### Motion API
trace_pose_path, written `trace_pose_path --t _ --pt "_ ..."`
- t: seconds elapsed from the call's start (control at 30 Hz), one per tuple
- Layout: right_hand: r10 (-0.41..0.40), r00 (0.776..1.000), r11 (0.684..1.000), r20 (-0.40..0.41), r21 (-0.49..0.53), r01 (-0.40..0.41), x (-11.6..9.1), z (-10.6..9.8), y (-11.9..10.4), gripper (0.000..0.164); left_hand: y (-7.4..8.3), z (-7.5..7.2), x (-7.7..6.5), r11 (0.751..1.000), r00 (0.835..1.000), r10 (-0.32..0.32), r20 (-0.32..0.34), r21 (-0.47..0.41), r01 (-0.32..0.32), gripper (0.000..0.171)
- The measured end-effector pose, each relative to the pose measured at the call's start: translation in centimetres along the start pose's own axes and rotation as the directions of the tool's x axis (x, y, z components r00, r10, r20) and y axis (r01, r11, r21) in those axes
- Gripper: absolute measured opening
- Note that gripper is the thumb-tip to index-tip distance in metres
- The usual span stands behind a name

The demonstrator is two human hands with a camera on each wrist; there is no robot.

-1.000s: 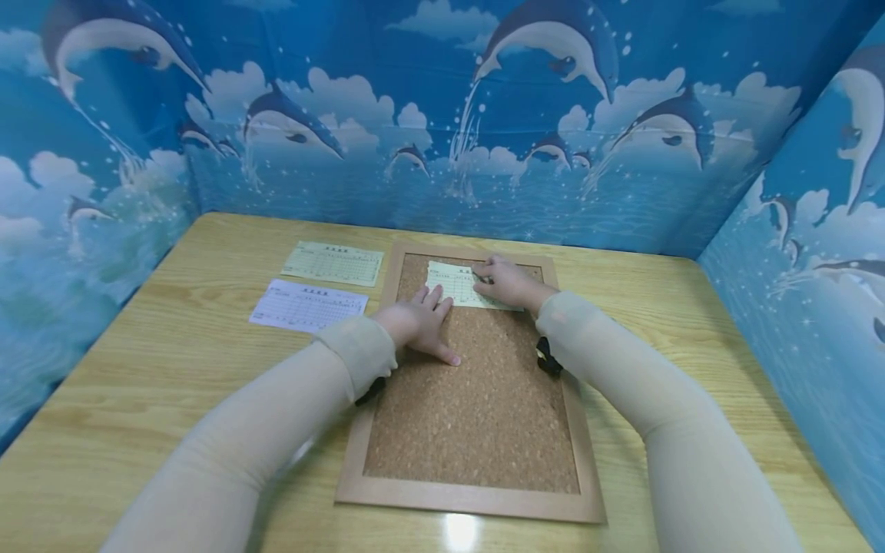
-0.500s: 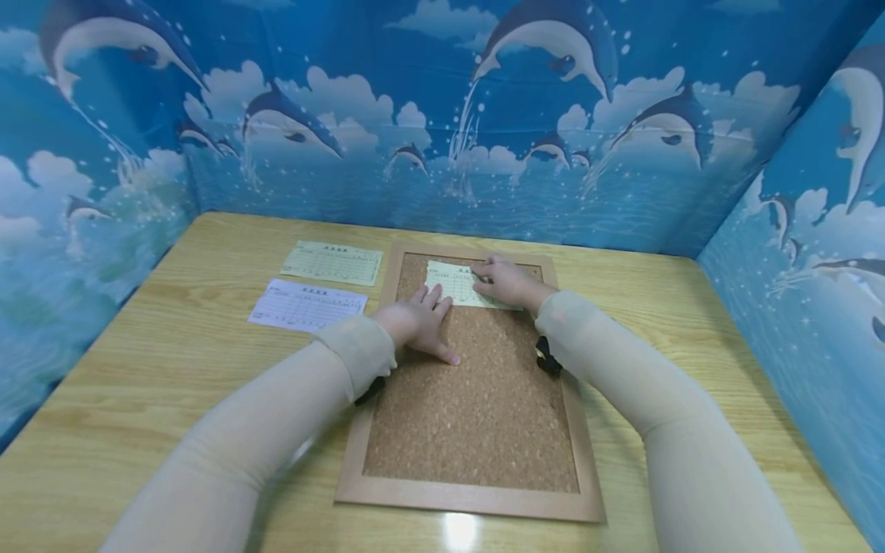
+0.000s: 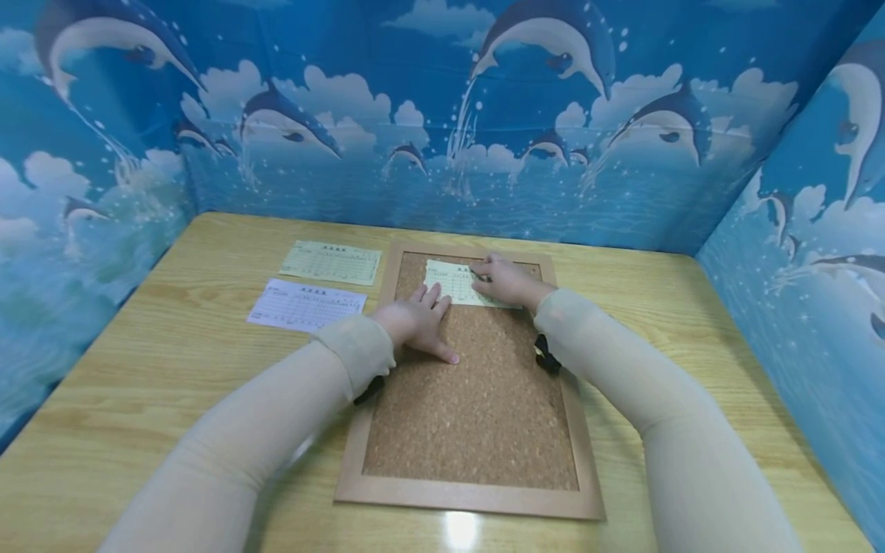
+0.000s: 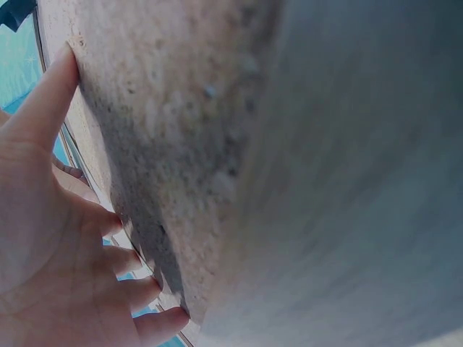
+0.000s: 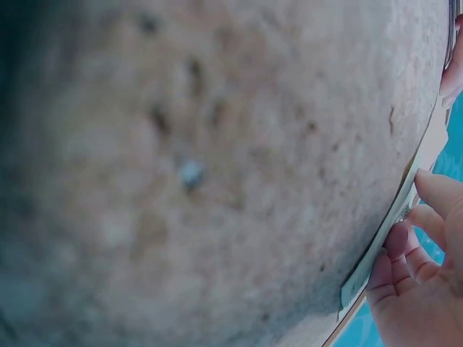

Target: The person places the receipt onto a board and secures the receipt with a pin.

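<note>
A pale green printed form (image 3: 448, 283) lies across the upper part of a wood-framed cork board (image 3: 477, 399). My left hand (image 3: 417, 321) rests with fingers spread on the board, its fingertips at the form's lower left corner and its thumb on bare cork. In the left wrist view the left hand (image 4: 72, 210) touches the cork with its fingertips. Over the form's right half, my right hand (image 3: 508, 282) bends its fingers down onto the paper. The right wrist view has the right hand (image 5: 427, 267) with thumb and index close together at the form's edge (image 5: 369, 264); anything small between them is hidden.
Left of the board, a second green form (image 3: 332, 263) and a white-lilac form (image 3: 307, 306) lie flat on the wooden table (image 3: 173, 369). A blue dolphin-print curtain (image 3: 442, 115) stands behind and along both sides of the table.
</note>
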State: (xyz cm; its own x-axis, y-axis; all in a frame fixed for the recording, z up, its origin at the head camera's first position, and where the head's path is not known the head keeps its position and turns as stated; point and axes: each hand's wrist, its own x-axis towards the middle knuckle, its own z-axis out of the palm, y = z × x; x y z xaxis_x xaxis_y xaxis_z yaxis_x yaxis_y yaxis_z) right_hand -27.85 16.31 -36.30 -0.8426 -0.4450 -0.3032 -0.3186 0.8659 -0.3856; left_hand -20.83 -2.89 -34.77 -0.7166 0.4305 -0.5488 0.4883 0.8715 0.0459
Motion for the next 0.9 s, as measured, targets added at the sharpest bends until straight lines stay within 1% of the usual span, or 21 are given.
trace_pose_path --t 0.1,0.17,0.33,0.4,0.5,0.77,0.9 --pt "0.0 1.0 1.0 0.005 -0.01 0.0 0.0 0.0 0.0 0.054 0.0 0.0 0.1 1.0 1.0 -0.005 0.009 -0.005 0.005 0.112" --pt "-0.002 1.0 1.0 0.007 -0.013 0.002 0.0 0.0 0.0 0.054 -0.2 0.4 0.9 1.0 1.0 -0.007 0.008 -0.014 0.007 0.115" --pt "-0.004 1.0 1.0 0.011 -0.012 0.004 0.0 0.0 0.0 0.054 -0.4 0.6 1.3 1.0 1.0 -0.007 0.011 -0.017 0.008 0.117" --pt "-0.004 1.0 1.0 0.011 -0.008 0.004 -0.1 0.0 0.0 0.054 -0.1 0.1 0.6 1.0 1.0 -0.007 0.016 -0.017 0.008 0.114" --pt "0.003 1.0 1.0 0.013 0.002 -0.004 0.0 0.0 0.0 0.054 0.0 0.0 0.3 1.0 1.0 -0.006 0.014 -0.014 0.006 0.112" --pt "0.018 1.0 1.0 0.016 0.005 -0.018 -0.1 -0.1 -0.1 0.055 0.0 -0.1 0.0 1.0 1.0 0.005 0.002 -0.002 -0.005 0.111" --pt "0.018 1.0 1.0 0.017 -0.001 -0.018 0.0 -0.1 -0.1 0.055 -0.1 0.0 0.2 1.0 1.0 0.003 0.002 -0.008 -0.003 0.111"
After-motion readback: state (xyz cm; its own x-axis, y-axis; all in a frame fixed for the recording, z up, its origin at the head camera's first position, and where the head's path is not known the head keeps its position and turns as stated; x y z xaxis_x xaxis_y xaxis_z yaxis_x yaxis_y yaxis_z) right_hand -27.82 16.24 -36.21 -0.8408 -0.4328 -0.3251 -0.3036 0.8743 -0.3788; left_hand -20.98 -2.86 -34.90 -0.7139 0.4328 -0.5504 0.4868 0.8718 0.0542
